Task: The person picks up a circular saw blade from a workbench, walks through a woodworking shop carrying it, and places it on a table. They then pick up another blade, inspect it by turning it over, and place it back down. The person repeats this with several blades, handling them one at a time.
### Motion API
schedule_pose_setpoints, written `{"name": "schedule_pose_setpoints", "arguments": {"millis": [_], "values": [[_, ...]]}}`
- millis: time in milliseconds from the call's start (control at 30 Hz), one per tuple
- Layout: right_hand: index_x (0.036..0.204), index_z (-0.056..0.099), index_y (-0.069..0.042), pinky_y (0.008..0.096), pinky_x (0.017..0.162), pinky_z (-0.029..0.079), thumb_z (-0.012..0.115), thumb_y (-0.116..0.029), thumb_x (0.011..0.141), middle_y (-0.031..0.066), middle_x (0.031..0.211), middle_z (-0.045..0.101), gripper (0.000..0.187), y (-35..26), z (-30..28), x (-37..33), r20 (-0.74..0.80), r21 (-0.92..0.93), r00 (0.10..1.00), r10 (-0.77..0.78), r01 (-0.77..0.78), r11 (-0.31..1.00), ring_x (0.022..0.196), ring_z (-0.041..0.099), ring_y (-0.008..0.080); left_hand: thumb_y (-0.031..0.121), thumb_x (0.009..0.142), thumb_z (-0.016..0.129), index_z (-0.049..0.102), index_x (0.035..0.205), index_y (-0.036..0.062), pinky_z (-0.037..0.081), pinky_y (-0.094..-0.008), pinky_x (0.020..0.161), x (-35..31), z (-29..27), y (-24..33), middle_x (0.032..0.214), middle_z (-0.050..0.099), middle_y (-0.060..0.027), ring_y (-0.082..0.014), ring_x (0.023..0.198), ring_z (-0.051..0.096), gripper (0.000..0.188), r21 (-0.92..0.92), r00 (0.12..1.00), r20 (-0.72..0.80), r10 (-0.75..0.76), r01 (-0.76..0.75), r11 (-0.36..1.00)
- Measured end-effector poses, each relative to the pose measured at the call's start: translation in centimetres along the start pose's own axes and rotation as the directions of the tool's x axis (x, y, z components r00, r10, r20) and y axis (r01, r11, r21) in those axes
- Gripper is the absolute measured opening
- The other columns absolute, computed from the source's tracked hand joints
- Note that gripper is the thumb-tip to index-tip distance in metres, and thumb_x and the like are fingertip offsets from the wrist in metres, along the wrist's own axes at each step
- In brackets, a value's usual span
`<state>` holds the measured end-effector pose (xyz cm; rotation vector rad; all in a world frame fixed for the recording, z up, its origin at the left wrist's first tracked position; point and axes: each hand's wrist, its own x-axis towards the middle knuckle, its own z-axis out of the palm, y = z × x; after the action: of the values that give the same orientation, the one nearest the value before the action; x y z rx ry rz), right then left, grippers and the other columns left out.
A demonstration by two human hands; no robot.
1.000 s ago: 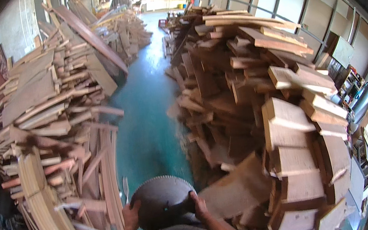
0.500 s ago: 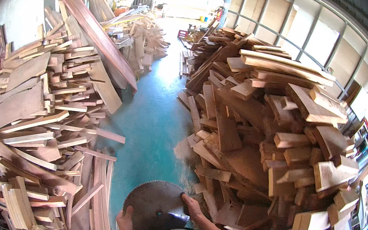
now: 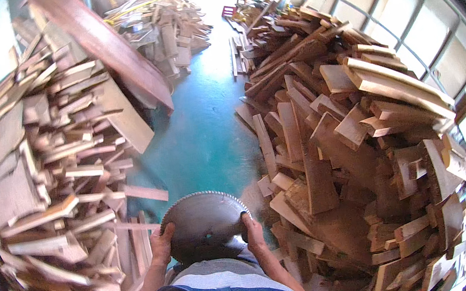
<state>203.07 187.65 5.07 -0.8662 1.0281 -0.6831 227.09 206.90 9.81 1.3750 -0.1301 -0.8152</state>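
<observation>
A large round saw blade, dark grey with fine teeth along its rim and a small centre hole, is held out in front of my body. My left hand grips its left edge, thumb on the upper face. At the opposite edge my right hand closes on the rim, its thumb also on top. The fingers under the blade are hidden. Light glints off the lower right of the metal.
Heaped wood offcuts line the left, with a long reddish plank leaning on them. A second tall lumber pile crowds the right. Between them a blue-green floor runs toward a bright opening. Framed panels form the right wall.
The blade and both hands sit higher in the picture, and more of my shirt shows. The wood piles have shifted outward as the view tilts down. Both hands keep their grip.
</observation>
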Motion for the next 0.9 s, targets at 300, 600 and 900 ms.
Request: {"name": "schedule_pose_setpoints", "arguments": {"millis": [300, 600, 900], "values": [[0.095, 0.069, -0.004, 0.0294, 0.071, 0.048, 0.069, -0.045, 0.096, -0.0008, 0.089, 0.063, 0.041, -5.1, 6.6, 23.8, -0.11, 0.165, 0.993, 0.046, -0.027, 0.986, 0.077, 0.057, 0.0116, 0.035, 0.089, 0.081, 0.073, 0.104, -0.0014, 0.052, -0.0311, 0.077, 26.5, 10.6, 5.7, 0.096, 0.071, -0.0026, -0.0133, 0.086, 0.062, 0.04, 0.377, 0.998, -0.018, -0.059, 0.061, 0.924], [0.09, 0.07, -0.005, 0.0289, 0.062, 0.041, 0.068, -0.046, 0.097, -0.0014, 0.084, 0.06, 0.041, -20.0, 13.3, 48.4, -0.073, -0.036, 0.995, 0.065, -0.067, 0.997, 0.07, 0.053, 0.0116, 0.037, 0.088, 0.082, 0.071, 0.105, -0.0015, 0.053, -0.0303, 0.073, 46.3, 22.5, 13.3, 0.093, 0.071, -0.0027, -0.0138, 0.08, 0.064, 0.043, -0.08, 1.0, 0.025, 0.003, -0.001, 0.997], [0.11, 0.07, 0.002, 0.0289, 0.082, 0.047, 0.067, -0.046, 0.097, 0.0019, 0.104, 0.067, 0.05, -29.1, 20.7, 72.4, 0.017, -0.042, 0.999, -0.028, 0.029, 0.999, 0.09, 0.059, 0.0125, 0.04, 0.087, 0.082, 0.072, 0.099, 0.0027, 0.051, -0.0295, 0.071, 71.4, 31.6, 16.9, 0.089, 0.069, 0.001, -0.0104, 0.077, 0.06, 0.041, 0.001, 0.998, -0.02, 0.051, -0.051, 0.999]]}}
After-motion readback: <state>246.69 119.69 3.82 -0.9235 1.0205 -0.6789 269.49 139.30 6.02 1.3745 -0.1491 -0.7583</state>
